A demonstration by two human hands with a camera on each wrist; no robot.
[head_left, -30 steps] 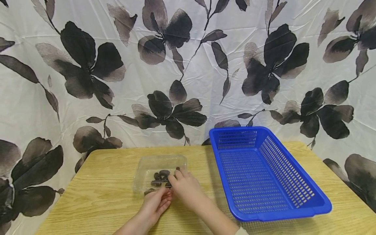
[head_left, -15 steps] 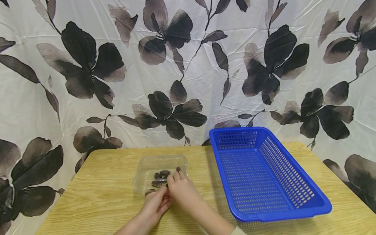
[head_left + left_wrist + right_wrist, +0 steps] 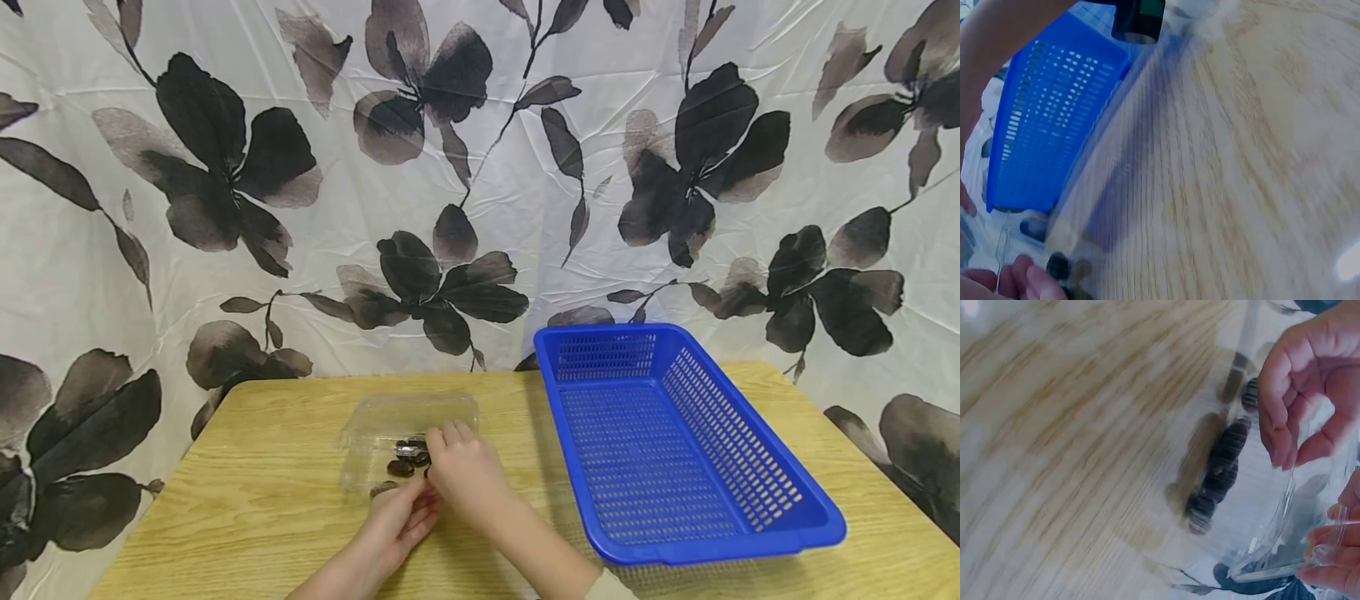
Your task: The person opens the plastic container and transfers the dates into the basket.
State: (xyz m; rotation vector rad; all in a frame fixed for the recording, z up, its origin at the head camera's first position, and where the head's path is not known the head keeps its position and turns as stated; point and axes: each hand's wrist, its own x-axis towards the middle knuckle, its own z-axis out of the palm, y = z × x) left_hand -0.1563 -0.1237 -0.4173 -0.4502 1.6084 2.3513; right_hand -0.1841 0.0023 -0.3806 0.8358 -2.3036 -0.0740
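Observation:
A clear plastic container [image 3: 367, 417] with a raised lid edge holds several dark brown oval pieces [image 3: 401, 468], which show in a row [image 3: 1225, 450] in the right wrist view. My left hand [image 3: 390, 525] pinches the clear plastic at its front edge, palm turned inward; in the right wrist view its thumb and fingers [image 3: 1310, 387] meet on a thin rim. My right hand [image 3: 472, 475], back upward, covers the front right corner; the right wrist view shows its fingers [image 3: 1329, 569] gripping clear plastic. Which layer each hand holds is hard to tell.
A blue perforated basket [image 3: 645, 450] stands right of my right hand, with nothing in it. Both lie on a wood-grain table [image 3: 255, 467]. Behind hangs a white cloth [image 3: 525, 200] with dark flowers.
The clear lid's edge has lifted and moved back over the dark pieces. My right hand has moved slightly up and to the left; my left hand has hardly moved.

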